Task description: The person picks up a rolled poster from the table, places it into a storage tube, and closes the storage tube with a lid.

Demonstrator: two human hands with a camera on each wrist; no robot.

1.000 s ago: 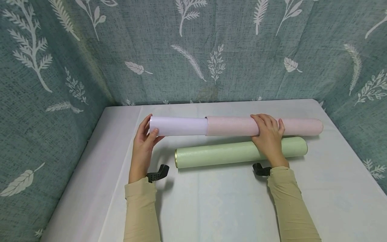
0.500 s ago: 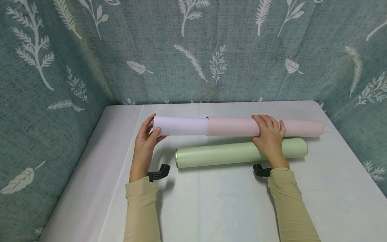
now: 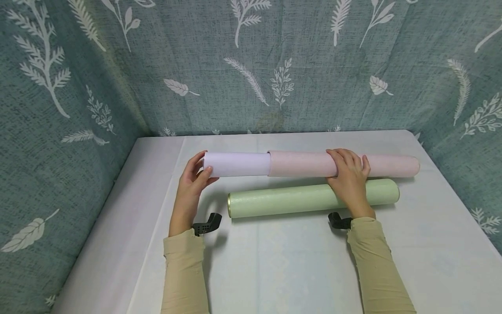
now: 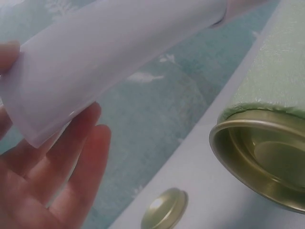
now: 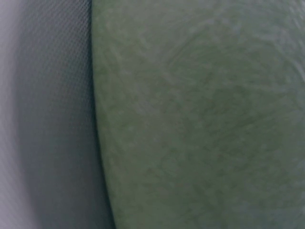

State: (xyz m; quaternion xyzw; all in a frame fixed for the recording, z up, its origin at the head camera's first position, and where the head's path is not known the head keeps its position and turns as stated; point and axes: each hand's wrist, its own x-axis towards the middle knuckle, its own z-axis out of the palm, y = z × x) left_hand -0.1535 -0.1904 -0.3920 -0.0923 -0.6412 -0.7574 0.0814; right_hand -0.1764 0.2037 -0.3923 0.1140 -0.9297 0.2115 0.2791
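Note:
A white paper roll (image 3: pixel 237 164) lies partly inside a pink cardboard tube (image 3: pixel 300 164); its left part shows outside the tube's mouth. My left hand (image 3: pixel 190 187) holds the roll's outer end between thumb and fingers. In the left wrist view the left hand's fingers (image 4: pixel 88 157) curve under the edge of the paper roll (image 4: pixel 105 52). Over the middle of the pink tube, my right hand (image 3: pixel 349 179) grips it from above. A green tube (image 3: pixel 282 201) lies in front, below the right hand; it fills most of the right wrist view.
The green tube's left end has a gold metal rim (image 4: pixel 224 152). A small round gold-coloured piece (image 4: pixel 164 210) lies on the white surface in the left wrist view. The white tabletop (image 3: pixel 282 261) is bordered by patterned fabric walls (image 3: pixel 219 100).
My left hand has moved a little to the right with the paper roll, and less of the roll shows outside the pink tube. The right hand and the green tube stay in place.

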